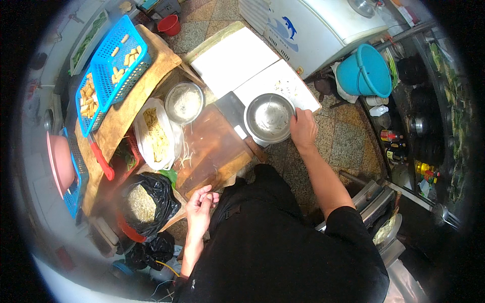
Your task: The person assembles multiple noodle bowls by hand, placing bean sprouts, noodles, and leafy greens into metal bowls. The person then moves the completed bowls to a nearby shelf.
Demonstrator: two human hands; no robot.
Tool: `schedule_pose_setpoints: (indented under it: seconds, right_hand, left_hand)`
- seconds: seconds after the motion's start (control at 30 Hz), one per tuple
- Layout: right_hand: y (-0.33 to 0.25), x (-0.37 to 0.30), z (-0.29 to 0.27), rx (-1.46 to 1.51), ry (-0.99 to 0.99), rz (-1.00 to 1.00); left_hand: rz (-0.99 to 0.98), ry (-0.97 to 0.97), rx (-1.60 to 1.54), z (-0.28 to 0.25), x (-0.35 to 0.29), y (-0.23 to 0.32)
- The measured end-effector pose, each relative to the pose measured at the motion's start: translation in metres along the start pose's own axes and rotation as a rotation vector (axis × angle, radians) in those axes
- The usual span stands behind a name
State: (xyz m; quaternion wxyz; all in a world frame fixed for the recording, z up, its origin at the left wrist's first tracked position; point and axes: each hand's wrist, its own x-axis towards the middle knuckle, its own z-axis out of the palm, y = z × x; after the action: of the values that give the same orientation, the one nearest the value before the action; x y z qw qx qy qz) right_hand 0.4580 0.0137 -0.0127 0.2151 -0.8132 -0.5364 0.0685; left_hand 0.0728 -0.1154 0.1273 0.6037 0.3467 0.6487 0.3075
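My right hand (303, 130) grips the rim of a round metal bowl (269, 117), which looks nearly bare inside, with a few small bits. It is over the right edge of a brown wooden cutting board (204, 144). A cleaver (227, 108) with a dark blade lies on the board, its wooden handle (255, 150) toward me. At the board's near edge, my left hand (201, 202) has its fingers curled in against the thumb; whether anything is between them is hidden. Pale shreds (186, 154) lie along the board's left side.
Left of the board are a bowl of pale food (185, 103), a white bag of yellowish strips (156, 136) and a black bag of bean sprouts (142, 203). Blue baskets (121, 60) hold short tan rolls. A red-handled tool (102, 160) lies nearby. A blue bucket (359, 73) stands right.
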Motion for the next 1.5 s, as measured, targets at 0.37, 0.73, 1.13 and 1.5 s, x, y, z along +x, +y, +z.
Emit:
schedule_pose_setpoints:
  seconds: [0.37,0.73,1.13,1.5]
  right_hand:
    - [-0.004,0.015,-0.009,0.032,-0.081,0.172]
    - [-0.013,0.061,-0.061,0.446,-0.196,0.343]
    - [-0.037,0.147,-0.052,0.176,0.326,-0.455]
    - [-0.044,0.133,-0.039,0.245,0.182,-0.272]
  left_hand:
    - [-0.035,0.022,-0.015,0.0,-0.006,-0.002]
    - [-0.033,0.022,-0.051,0.0,-0.004,-0.004]
    - [-0.036,0.14,-0.082,-0.009,-0.021,-0.015]
    - [-0.055,0.156,-0.073,-0.008,-0.023,-0.016]
